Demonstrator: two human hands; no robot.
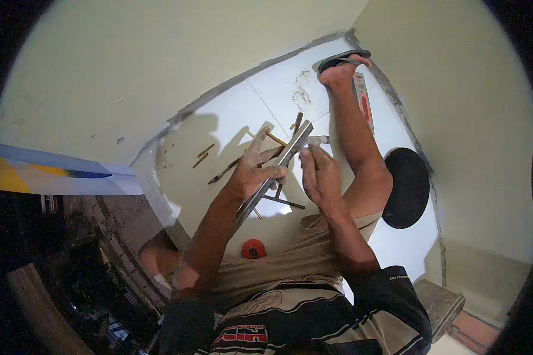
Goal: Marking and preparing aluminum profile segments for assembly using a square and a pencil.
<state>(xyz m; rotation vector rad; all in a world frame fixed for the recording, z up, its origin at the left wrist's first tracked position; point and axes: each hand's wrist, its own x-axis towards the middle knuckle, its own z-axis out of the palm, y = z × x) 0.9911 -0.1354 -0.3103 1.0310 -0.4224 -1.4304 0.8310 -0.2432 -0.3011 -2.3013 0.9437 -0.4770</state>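
A long grey metal strip (297, 141) slants up and away from my lap. My left hand (256, 168) is closed round it, with the index finger stretched past it toward a thin brown stick (275, 139). Close to the strip's right side is my right hand (321, 176), fingers bent together at its edge; what they pinch, if anything, is hidden. Beyond those fingers shows a small grey piece (320, 140), its kind unclear. Dark, thin rods (283, 202) lie on the floor under the strip, partly covered by my hands.
Two short brown sticks (204, 155) and a dark pointed tool (224, 170) lie on white floor tiles. A red round object (253, 248) is by my shorts. A level-like bar (363, 103) lies beside my leg, near a black oval object (406, 187). Walls meet at the far corner.
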